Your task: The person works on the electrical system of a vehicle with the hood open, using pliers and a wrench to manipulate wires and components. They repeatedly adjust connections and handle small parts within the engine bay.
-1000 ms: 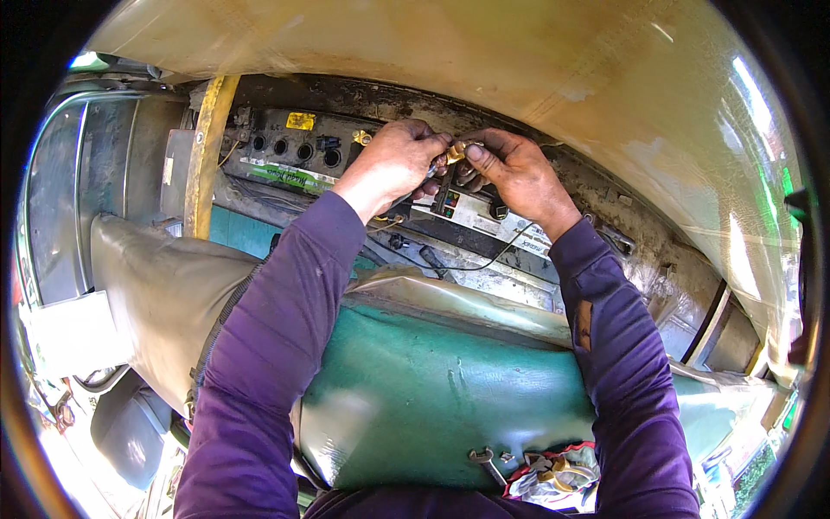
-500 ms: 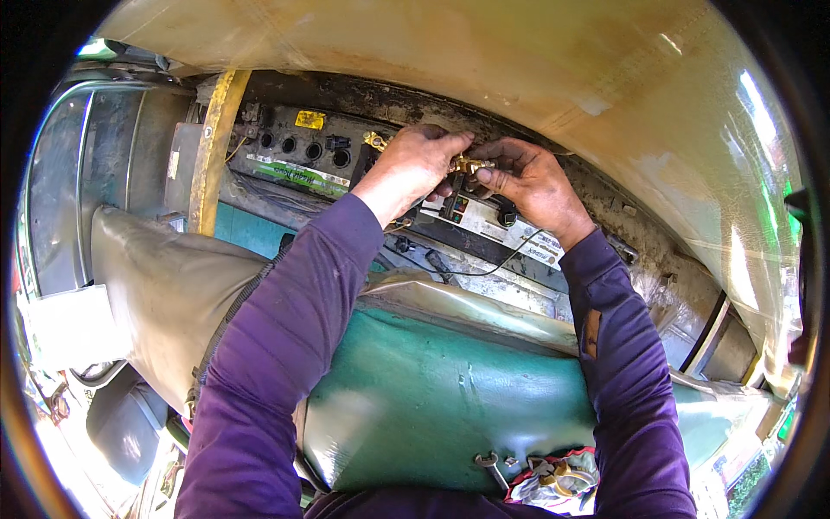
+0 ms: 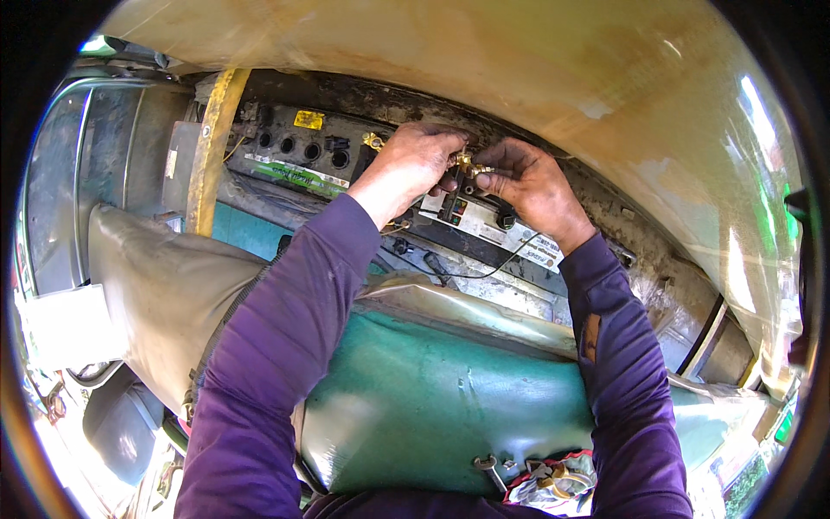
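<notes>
Both hands meet over the inner end of the right-hand battery point(image 3: 493, 227). Between them is a brass battery terminal clamp point(image 3: 471, 166), small and shiny. The fingers of my left hand point(image 3: 411, 169) are pinched at the clamp's left side. My right hand point(image 3: 532, 186) grips its right end between thumb and forefinger. Fingers partly cover the clamp, and the spot beneath it is hidden. Left of my left hand, another brass clamp point(image 3: 373, 141) sits near the dark left-hand battery point(image 3: 285, 143), whose round filler holes stand uncapped.
A yellow metal strut point(image 3: 212, 151) rises at the left. A tan panel point(image 3: 484, 60) overhangs the batteries. Nearer me lies a green padded seat point(image 3: 450, 398), with a wrench point(image 3: 490, 471) and a cloth bundle point(image 3: 553, 480) on it. A thin black cable point(image 3: 510, 261) crosses the right-hand battery's front.
The brass clamp has tilted slightly between my fingers, and my right hand has shifted a little. Both hands keep their hold at nearly the same place.
</notes>
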Motion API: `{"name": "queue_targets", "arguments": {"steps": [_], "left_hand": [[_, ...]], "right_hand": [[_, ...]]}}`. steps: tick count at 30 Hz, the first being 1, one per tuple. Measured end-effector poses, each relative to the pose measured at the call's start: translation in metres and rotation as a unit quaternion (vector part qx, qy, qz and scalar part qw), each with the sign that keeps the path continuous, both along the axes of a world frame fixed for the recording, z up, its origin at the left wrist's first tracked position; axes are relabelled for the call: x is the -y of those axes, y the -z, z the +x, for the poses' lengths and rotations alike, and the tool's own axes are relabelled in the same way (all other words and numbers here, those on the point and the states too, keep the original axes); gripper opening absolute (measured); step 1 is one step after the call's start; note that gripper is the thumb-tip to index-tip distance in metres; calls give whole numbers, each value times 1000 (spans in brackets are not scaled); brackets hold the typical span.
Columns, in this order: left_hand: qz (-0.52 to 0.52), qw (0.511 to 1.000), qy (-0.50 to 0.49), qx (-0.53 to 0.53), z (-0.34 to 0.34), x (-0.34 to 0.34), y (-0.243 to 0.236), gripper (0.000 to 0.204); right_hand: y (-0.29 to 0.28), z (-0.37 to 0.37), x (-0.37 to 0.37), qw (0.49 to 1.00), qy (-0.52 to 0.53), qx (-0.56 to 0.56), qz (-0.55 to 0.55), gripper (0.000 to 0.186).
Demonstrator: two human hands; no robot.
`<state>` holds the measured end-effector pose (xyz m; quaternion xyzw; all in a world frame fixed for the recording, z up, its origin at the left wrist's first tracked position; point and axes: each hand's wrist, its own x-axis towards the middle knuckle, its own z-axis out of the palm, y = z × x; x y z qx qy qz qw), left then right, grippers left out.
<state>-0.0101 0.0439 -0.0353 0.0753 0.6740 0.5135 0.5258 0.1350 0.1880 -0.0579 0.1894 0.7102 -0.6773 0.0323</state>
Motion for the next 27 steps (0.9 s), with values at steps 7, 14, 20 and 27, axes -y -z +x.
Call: {"name": "queue_targets", "arguments": {"steps": [7, 14, 20, 27], "left_hand": [[22, 1000, 10, -16, 0, 0, 0, 27], [-4, 1000, 27, 2, -3, 1, -2, 26], [-23, 1000, -8, 5, -1, 0, -9, 26], [-2, 1000, 12, -2, -3, 0, -7, 26]], "right_hand": [[3, -3, 2, 999, -11, -17, 41, 26], [-1, -2, 4, 998, -18, -8, 65, 26], [-4, -5, 8, 997, -14, -19, 77, 26], [-7, -5, 8, 996, -4, -26, 91, 25]]}}
